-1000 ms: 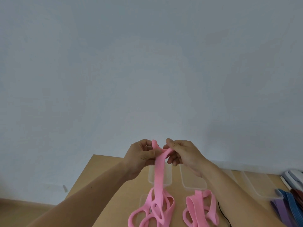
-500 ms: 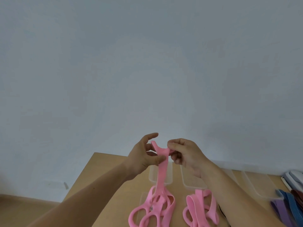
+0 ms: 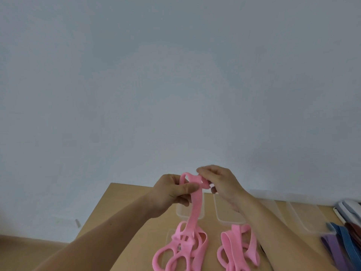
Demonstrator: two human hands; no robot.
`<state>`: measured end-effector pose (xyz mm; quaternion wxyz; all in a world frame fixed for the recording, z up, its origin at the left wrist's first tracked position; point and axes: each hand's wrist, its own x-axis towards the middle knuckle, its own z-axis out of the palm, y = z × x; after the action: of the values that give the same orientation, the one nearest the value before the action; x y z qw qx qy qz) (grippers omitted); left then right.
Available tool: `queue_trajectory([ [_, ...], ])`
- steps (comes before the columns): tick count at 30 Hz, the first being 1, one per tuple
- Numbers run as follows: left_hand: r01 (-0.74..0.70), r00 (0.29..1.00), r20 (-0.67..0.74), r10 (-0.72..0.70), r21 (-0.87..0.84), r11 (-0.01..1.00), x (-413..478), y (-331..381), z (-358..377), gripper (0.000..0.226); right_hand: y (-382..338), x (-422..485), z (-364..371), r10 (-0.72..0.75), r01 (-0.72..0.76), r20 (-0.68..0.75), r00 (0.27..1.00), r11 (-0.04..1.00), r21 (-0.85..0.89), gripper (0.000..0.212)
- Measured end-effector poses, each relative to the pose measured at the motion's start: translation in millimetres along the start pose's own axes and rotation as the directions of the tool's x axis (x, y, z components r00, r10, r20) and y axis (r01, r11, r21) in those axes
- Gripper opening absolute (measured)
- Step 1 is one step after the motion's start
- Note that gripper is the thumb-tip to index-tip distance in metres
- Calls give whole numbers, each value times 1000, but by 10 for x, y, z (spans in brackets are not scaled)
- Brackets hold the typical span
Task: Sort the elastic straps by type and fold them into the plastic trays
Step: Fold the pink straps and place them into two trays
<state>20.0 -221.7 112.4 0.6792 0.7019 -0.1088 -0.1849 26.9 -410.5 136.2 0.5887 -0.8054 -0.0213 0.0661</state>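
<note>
- Pinching one pink strap up over the table: top end looped between both hands, tail hanging down into the left pile of pink loops.
- Left hand grip: thumb pressed flat on the band against the fingers, just under the loop. Right hand grip: fingertips curled round the top fold, pinching it.
- Probably the first fold, with most of the length not yet gathered.
- Keep the left thumb as anchor and feed the band up with the right, laying each fold flat on the last and of like length; watch for a twist.
- Shake the tail free of the left pile first, or risk dragging other loops up with it.
- Expect spring-back from elastic: keep the bundle squeezed until set down.
- Aim for the clear tray just behind the strap; leave alone the right pile, the purple strap and the blue straps at the right edge.
</note>
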Motion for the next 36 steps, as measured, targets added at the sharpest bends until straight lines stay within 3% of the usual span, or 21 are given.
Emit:
queue_trajectory([
  [2, 39, 999, 28, -38, -47, 998, 5, 12, 13, 45, 26, -6, -22, -115, 115, -11, 993, 991, 68, 15],
  [6, 95, 995, 9, -95, -196, 976, 38, 60, -14, 50, 106, -12, -38, -212, 202, 121, 970, 976, 87, 29],
  [9, 111, 993, -4, -115, -210, 971, 40, 84, -27, 54, 173, -1, 16, -228, 226, 195, 954, 974, 31, 42],
  [16, 130, 991, 41, -125, -160, 978, -2, 41, -103, 55, 202, 31, 56, -198, 192, 125, 972, 980, 58, 21],
  [19, 77, 997, 9, -77, -87, 993, -24, 41, -55, 51, 185, 33, 69, -175, 161, 125, 977, 980, 116, 16],
  [22, -19, 988, -151, 21, 15, 1000, -21, 1, -59, 59, 194, 27, 58, -165, 146, 144, 976, 980, 136, 13],
  [25, -125, 978, -142, 154, 197, 972, -40, 6, -122, 33, 209, 34, 33, -170, 151, 122, 978, 977, 152, 9],
  [28, -120, 978, -127, 163, 298, 947, -56, 41, -125, 17, 226, 56, 44, -170, 155, 107, 980, 979, 135, 10],
  [33, -157, 970, -160, 183, 161, 974, -33, 68, -65, 18, 233, 68, 89, -118, 85, 98, 988, 953, 291, 21],
  [36, -151, 972, -178, 152, 18, 988, -26, 71, -35, 18, 221, 79, 86, -131, 108, 68, 989, 958, 266, 26],
])
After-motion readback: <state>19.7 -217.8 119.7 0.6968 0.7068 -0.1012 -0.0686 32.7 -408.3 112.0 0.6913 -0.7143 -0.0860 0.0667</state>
